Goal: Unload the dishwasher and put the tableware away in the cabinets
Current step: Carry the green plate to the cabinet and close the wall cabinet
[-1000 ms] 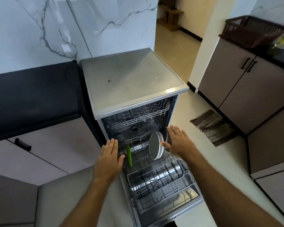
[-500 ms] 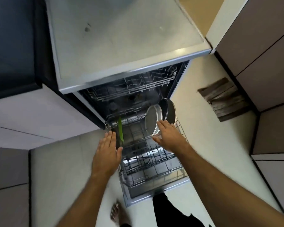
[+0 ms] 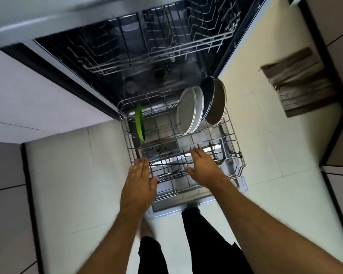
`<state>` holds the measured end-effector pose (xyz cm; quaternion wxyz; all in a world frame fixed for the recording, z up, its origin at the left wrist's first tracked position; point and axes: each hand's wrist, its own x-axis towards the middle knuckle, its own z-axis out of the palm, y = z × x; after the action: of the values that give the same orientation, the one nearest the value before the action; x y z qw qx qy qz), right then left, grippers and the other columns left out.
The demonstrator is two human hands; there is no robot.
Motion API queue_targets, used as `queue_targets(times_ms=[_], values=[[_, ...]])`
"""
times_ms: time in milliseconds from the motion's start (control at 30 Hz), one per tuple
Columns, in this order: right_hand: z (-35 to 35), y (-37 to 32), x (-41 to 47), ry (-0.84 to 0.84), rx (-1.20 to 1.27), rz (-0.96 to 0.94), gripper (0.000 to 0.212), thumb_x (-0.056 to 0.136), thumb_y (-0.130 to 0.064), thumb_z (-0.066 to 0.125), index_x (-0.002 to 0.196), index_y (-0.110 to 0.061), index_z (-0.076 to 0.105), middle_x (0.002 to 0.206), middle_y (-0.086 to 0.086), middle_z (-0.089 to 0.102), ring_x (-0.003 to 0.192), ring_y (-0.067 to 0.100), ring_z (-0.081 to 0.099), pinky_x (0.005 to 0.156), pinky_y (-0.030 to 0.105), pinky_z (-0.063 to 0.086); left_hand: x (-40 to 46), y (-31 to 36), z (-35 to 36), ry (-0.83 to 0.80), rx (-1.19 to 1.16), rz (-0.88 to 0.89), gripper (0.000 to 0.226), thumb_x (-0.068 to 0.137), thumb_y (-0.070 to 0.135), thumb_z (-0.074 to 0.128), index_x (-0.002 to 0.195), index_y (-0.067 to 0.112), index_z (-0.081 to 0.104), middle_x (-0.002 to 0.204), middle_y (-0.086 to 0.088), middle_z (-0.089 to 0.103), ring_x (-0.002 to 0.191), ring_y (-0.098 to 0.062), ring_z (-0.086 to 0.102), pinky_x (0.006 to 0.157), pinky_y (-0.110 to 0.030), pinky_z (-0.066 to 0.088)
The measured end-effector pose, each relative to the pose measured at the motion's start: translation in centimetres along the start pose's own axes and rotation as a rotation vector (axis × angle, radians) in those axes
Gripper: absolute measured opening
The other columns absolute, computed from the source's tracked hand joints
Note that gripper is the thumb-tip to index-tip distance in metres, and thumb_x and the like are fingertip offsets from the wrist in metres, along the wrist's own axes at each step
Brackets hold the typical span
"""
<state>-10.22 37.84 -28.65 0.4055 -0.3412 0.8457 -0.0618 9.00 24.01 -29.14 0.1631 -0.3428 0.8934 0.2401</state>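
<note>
A dishwasher is seen from above with its door down and its lower rack pulled out over the door. Both hands are held flat with fingers straight and together, and nothing is gripped. The left hand hovers over the rack's near-left edge; the right hand is stretched over the rack's middle wires, and whether its fingertips touch them cannot be told.

All the tableware is seen in the rack's far half. Two pale grey plates stand on edge, one against the other, and just to their right two dark plates lean the same way. A thin green plate, seen nearly edge-on, stands alone at the far left. The upper rack looks empty.

Trouble is judged most likely at the plate cluster: the plates stand touching, so if one were lifted at an angle its neighbour could be dragged over or chipped. The wire tines could also catch a rim, or a finger, if a plate were pulled sideways rather than straight up. A brown floor mat lies to the right, well apart from the rack.
</note>
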Motion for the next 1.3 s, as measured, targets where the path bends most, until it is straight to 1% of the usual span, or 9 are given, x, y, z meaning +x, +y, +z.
queue_targets(times_ms=[333, 433, 533, 600, 733, 933, 1033, 1167, 1300], values=[[3.6, -1.1, 3.0, -0.09, 0.031, -0.044, 0.066, 0.098, -0.032, 0.055, 0.153, -0.011, 0.025, 0.159, 0.012, 0.026, 0.144, 0.028, 0.028, 0.119, 0.041, 0.026, 1.8, 0.7, 3.0, -0.022, -0.035, -0.036, 0.069, 0.102, 0.047, 0.036, 0.158, 0.019, 0.008, 0.165, 0.002, 0.006, 0.152, -0.015, 0.0, 0.121, -0.029, 0.001], [3.8, -2.9, 6.8, -0.101, 0.046, -0.041, 0.064, 0.097, -0.029, 0.056, 0.153, -0.012, 0.028, 0.157, 0.012, 0.03, 0.143, 0.029, 0.031, 0.118, 0.042, 0.029, 4.8, -1.1, 3.6, 0.027, 0.032, -0.022, 0.065, 0.102, 0.045, 0.035, 0.156, 0.012, 0.02, 0.162, -0.006, 0.02, 0.15, -0.023, 0.015, 0.121, -0.034, 0.01], [4.1, -5.1, 11.2, -0.103, 0.167, -0.009, 0.042, 0.094, -0.027, 0.058, 0.134, -0.016, 0.051, 0.134, 0.012, 0.055, 0.121, 0.03, 0.054, 0.104, 0.048, 0.046, 7.3, -2.9, 3.7, 0.078, 0.079, -0.002, 0.063, 0.1, 0.041, 0.03, 0.152, 0.006, 0.03, 0.158, -0.013, 0.031, 0.147, -0.028, 0.025, 0.121, -0.039, 0.017], [4.6, -7.0, 14.3, -0.056, 0.228, -0.017, 0.027, 0.093, -0.028, 0.059, 0.117, -0.015, 0.061, 0.114, 0.011, 0.066, 0.104, 0.028, 0.063, 0.094, 0.046, 0.053, 8.9, -4.0, 3.8, 0.097, 0.084, -0.025, 0.057, 0.104, 0.035, 0.031, 0.155, 0.009, 0.024, 0.161, -0.009, 0.021, 0.151, -0.023, 0.014, 0.122, -0.035, 0.007], [4.6, -11.0, 19.8, 0.058, 0.381, 0.067, 0.043, 0.097, -0.037, 0.057, 0.128, -0.006, 0.059, 0.125, 0.014, 0.063, 0.113, 0.029, 0.061, 0.085, 0.028, 0.044, 11.5, -6.3, 4.0, 0.147, 0.033, -0.059, 0.06, 0.105, 0.032, 0.036, 0.156, 0.011, 0.013, 0.164, -0.007, 0.011, 0.152, -0.02, 0.003, 0.121, -0.031, -0.001], [6.9, -14.2, 25.4, 0.123, 0.467, 0.178, 0.048, 0.091, -0.045, 0.065, 0.118, -0.006, 0.062, 0.106, 0.007, 0.066, 0.089, 0.021, 0.064, 0.062, 0.023, 0.041, 11.7, -9.9, 5.0, 0.154, 0.019, -0.063, 0.062, 0.104, 0.028, 0.04, 0.155, 0.006, 0.013, 0.163, -0.012, 0.012, 0.152, -0.024, 0.004, 0.121, -0.033, 0.001], [7.2, -14.3, 25.9, 0.118, 0.558, 0.226, 0.04, 0.091, -0.034, 0.069, 0.119, -0.006, 0.065, 0.11, 0.011, 0.069, 0.089, 0.022, 0.066, 0.067, 0.027, 0.047, 10.6, -11.6, 5.5, 0.111, 0.016, -0.051, 0.062, 0.106, 0.036, 0.033, 0.156, 0.008, 0.01, 0.164, -0.008, 0.007, 0.151, -0.019, -0.001, 0.12, -0.03, -0.003], [6.7, -13.6, 24.8, 0.104, 0.638, 0.26, 0.038, 0.089, -0.028, 0.071, 0.118, -0.004, 0.066, 0.112, 0.014, 0.07, 0.098, 0.027, 0.068, 0.09, 0.039, 0.056, 9.6, -13.1, 4.8, 0.081, 0.028, -0.074, 0.065, 0.105, 0.039, 0.029, 0.156, 0.011, 0.003, 0.164, -0.004, -0.001, 0.151, -0.015, -0.007, 0.121, -0.028, -0.006], [5.4, -13.1, 20.5, 0.095, 0.676, 0.219, 0.03, 0.088, -0.021, 0.072, 0.113, -0.005, 0.068, 0.103, 0.012, 0.07, 0.089, 0.026, 0.068, 0.087, 0.041, 0.057, 7.6, -13.4, 2.0, 0.131, -0.019, -0.113, 0.065, 0.104, 0.039, 0.033, 0.156, 0.011, 0.006, 0.164, -0.004, 0.003, 0.151, -0.014, -0.004, 0.121, -0.028, -0.005]])
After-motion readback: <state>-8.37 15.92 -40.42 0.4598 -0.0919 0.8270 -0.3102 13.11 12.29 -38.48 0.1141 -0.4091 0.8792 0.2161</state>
